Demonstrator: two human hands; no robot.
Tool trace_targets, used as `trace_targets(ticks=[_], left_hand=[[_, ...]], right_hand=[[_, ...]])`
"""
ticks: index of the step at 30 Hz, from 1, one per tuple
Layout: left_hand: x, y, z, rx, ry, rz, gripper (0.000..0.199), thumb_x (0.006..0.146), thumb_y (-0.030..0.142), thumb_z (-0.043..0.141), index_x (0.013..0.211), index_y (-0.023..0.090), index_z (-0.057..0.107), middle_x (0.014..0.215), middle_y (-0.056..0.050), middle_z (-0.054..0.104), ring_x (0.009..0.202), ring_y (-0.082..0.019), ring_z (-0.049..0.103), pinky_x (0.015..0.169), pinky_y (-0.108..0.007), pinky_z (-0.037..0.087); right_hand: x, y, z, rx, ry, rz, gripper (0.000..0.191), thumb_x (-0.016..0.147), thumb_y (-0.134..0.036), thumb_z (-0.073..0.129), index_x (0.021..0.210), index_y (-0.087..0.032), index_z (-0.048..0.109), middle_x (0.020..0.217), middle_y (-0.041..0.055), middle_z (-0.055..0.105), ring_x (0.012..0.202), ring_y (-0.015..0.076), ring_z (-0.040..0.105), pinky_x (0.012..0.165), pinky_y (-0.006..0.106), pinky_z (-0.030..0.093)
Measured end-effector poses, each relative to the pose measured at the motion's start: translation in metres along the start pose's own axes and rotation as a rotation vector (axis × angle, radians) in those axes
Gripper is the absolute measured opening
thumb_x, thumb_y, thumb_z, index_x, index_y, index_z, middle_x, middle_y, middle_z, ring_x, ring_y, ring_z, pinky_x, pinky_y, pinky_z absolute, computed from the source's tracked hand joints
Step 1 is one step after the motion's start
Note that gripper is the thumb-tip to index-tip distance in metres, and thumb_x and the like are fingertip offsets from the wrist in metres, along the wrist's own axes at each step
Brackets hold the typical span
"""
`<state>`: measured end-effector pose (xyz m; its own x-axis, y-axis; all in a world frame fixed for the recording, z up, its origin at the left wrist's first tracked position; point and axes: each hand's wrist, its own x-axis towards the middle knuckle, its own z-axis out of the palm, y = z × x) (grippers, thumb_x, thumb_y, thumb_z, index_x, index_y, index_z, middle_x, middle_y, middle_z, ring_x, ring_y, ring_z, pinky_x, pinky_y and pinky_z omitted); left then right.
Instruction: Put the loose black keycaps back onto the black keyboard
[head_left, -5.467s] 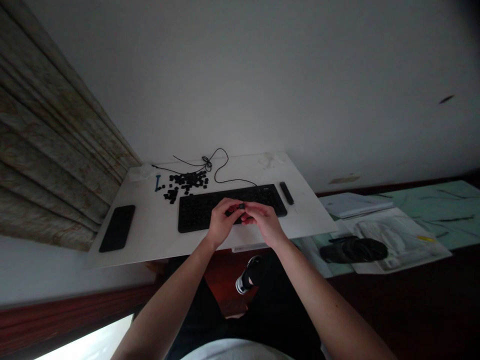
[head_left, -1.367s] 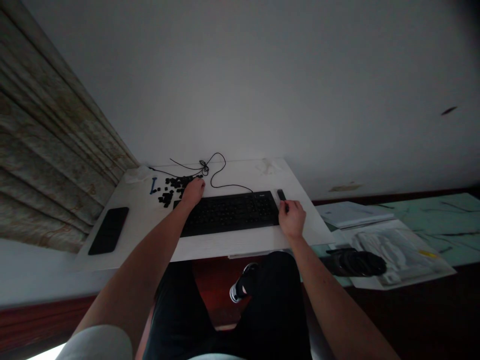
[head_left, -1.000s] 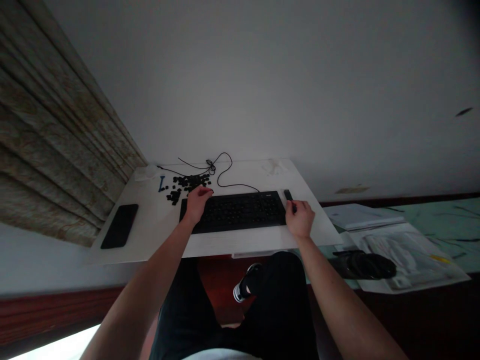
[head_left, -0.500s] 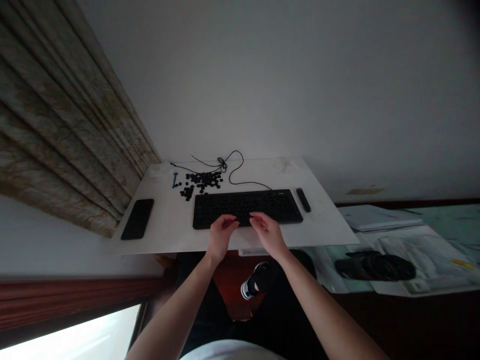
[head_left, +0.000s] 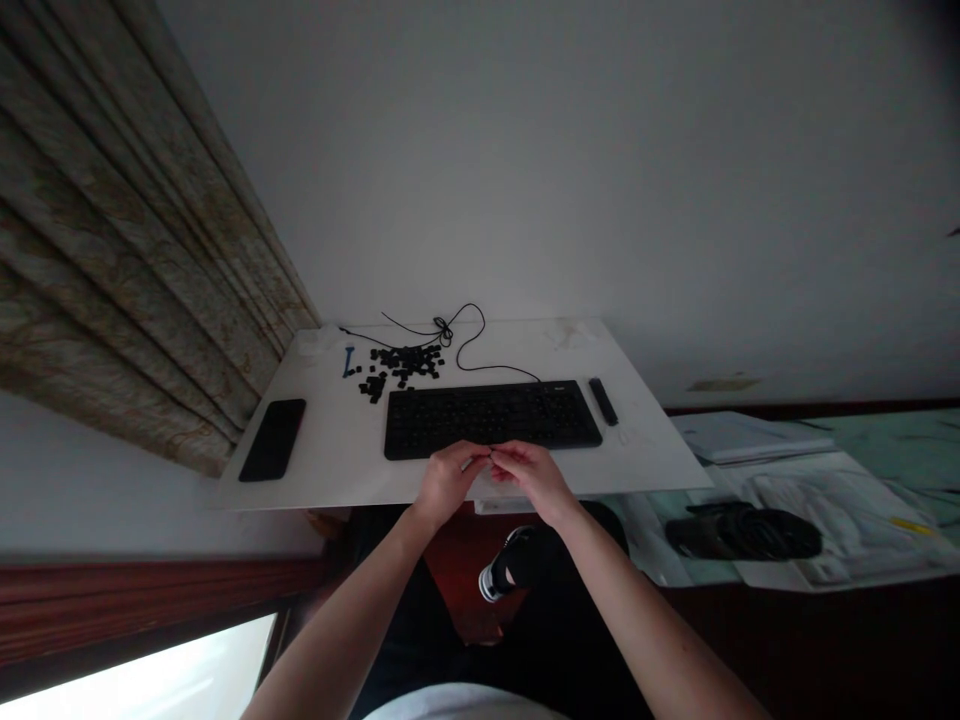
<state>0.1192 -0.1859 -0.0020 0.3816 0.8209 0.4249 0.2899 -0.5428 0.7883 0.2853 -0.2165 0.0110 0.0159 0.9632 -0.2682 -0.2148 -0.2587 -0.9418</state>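
Both hands have drawn in from the two ends of the keyboard and now meet over the near edge of the white desk, just in front of the black keyboard. In the head view, the left hand and the right hand are curled toward each other, their fingertips touching or almost touching at the middle. They look as if they are pinching something, but any small piece between them is hidden or too small to make out, so I cannot tell whether either hand holds anything.

The keyboard lies square along the near half of the desk, and its dark rows fill most of its face. In this dim view, I cannot tell whether any key positions are bare. A sizeable heap of loose black keycaps remains on the desk, beyond the keyboard's left end, so many pieces are still off the board. A small blue plastic piece lies just left of the heap. The keyboard's black cable loops along the far edge. A black remote lies just past the keyboard's right end, and a black phone lies near the left edge, both beyond reach of the hands' current position.
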Motion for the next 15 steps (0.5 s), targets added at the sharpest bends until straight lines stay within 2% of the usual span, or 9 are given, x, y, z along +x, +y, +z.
trace_targets(ticks=[4,9,12,15], left_hand=[[0.011,-0.010,-0.014,0.243,-0.056,0.147,0.020,0.096,0.027,0.054,0.105,0.021,0.071,0.098,-0.006,0.075,0.091,-0.019,0.070,0.087,-0.035,0.056],[0.021,-0.039,-0.034,0.667,0.105,0.092,0.023,0.094,0.028,0.055,0.110,0.019,0.069,0.113,-0.011,0.071,0.106,-0.027,0.065,0.101,-0.050,0.046],[0.018,-0.052,-0.034,0.757,0.092,0.094,0.026,0.095,0.030,0.054,0.113,0.019,0.068,0.118,-0.012,0.068,0.111,-0.027,0.062,0.107,-0.051,0.041],[0.016,-0.059,-0.030,0.776,0.066,0.084,0.029,0.095,0.032,0.052,0.116,0.018,0.067,0.120,-0.013,0.067,0.114,-0.027,0.061,0.108,-0.050,0.040]], right_hand=[[0.006,-0.005,-0.008,-0.095,0.013,-0.026,0.039,0.066,-0.051,0.081,0.083,-0.017,0.074,0.067,0.0030,0.069,0.060,0.0154,0.062,0.063,0.030,0.051],[0.029,-0.018,-0.026,-0.180,0.070,-0.071,0.039,0.064,-0.049,0.081,0.083,-0.016,0.072,0.070,0.0036,0.069,0.060,0.0155,0.064,0.062,0.032,0.053],[0.050,-0.029,-0.039,-0.321,0.080,-0.092,0.030,0.070,-0.044,0.077,0.082,-0.016,0.072,0.068,0.0032,0.069,0.058,0.0152,0.063,0.059,0.030,0.052],[0.074,-0.042,-0.046,-0.580,0.070,-0.176,0.021,0.077,-0.038,0.071,0.083,-0.018,0.074,0.070,0.0033,0.070,0.060,0.0163,0.063,0.060,0.030,0.050]])
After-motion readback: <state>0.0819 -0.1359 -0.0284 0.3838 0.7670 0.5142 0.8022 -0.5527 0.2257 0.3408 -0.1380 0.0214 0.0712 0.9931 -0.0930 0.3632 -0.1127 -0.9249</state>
